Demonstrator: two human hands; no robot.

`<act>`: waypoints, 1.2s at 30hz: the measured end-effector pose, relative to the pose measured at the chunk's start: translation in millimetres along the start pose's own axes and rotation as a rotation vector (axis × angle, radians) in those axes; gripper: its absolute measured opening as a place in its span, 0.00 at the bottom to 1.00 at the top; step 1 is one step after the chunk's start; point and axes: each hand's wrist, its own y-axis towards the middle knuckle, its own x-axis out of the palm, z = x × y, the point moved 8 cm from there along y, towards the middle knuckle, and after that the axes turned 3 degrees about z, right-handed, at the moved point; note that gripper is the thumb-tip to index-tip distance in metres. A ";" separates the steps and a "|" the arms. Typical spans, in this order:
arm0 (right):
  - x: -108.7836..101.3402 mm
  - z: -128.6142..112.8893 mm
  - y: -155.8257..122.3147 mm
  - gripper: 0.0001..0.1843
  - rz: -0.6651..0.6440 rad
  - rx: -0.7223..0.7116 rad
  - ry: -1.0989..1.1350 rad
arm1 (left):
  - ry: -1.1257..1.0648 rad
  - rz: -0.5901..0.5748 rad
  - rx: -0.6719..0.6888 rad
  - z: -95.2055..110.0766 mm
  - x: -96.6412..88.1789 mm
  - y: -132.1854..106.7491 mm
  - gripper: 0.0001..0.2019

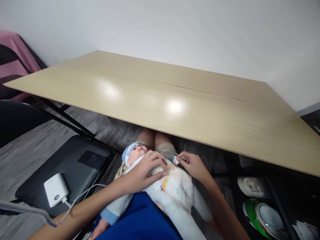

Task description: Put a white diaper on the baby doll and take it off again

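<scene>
A baby doll in a white suit and a blue-and-white cap lies on my lap below the table edge, head toward the table. It wears a printed diaper. My left hand rests on the doll's chest with its fingers curled over it. My right hand is at the doll's side and pinches the diaper's grey tab between thumb and fingers.
A long light wooden table stands in front of me against a white wall. To my left is a black chair with a white power bank and cable. Bowls and dishes sit low on the right.
</scene>
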 end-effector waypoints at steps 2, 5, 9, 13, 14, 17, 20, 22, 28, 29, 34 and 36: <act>-4.2 10.9 6.7 0.14 0.061 0.021 -0.021 | 0.007 0.008 0.044 7.8 -7.1 -6.9 0.07; -2.1 -4.2 5.4 0.17 0.007 -0.040 0.022 | -0.058 -0.065 0.104 21.1 -15.6 -28.1 0.07; 21.6 -72.2 -12.3 0.20 -0.300 -0.272 0.124 | -0.171 -0.331 0.074 30.6 -5.5 -52.5 0.08; 24.8 -113.6 -19.2 0.13 -0.340 -0.344 0.035 | -0.233 -0.425 0.124 40.6 8.3 -40.3 0.10; 20.0 -115.7 -21.3 0.11 -0.333 -0.327 0.013 | -0.229 -0.402 0.163 43.9 8.7 -30.9 0.10; -0.8 -106.8 -42.8 0.16 -0.424 -0.230 0.006 | -0.152 -0.275 0.224 50.1 6.1 8.2 0.12; -21.4 -75.5 -82.1 0.23 -0.565 0.003 0.011 | 0.026 -0.270 0.196 50.3 24.3 55.8 0.17; -28.6 -50.8 -107.2 0.25 -0.571 0.166 0.007 | 0.236 -0.453 0.185 45.7 63.8 83.2 0.23; 3.1 12.0 -150.0 0.25 -0.387 0.329 -0.010 | 0.518 -0.951 0.011 6.0 175.2 107.8 0.23; 13.9 24.1 -156.5 0.25 -0.389 0.346 0.008 | 0.507 -0.890 0.020 5.0 176.3 109.9 0.23; 53.4 80.3 -168.6 0.23 -0.298 0.445 0.206 | 0.443 -0.497 0.001 2.5 127.9 106.4 0.28; 59.2 95.5 -160.6 0.25 -0.204 0.503 0.277 | 0.381 -0.401 -0.023 3.0 108.5 102.4 0.26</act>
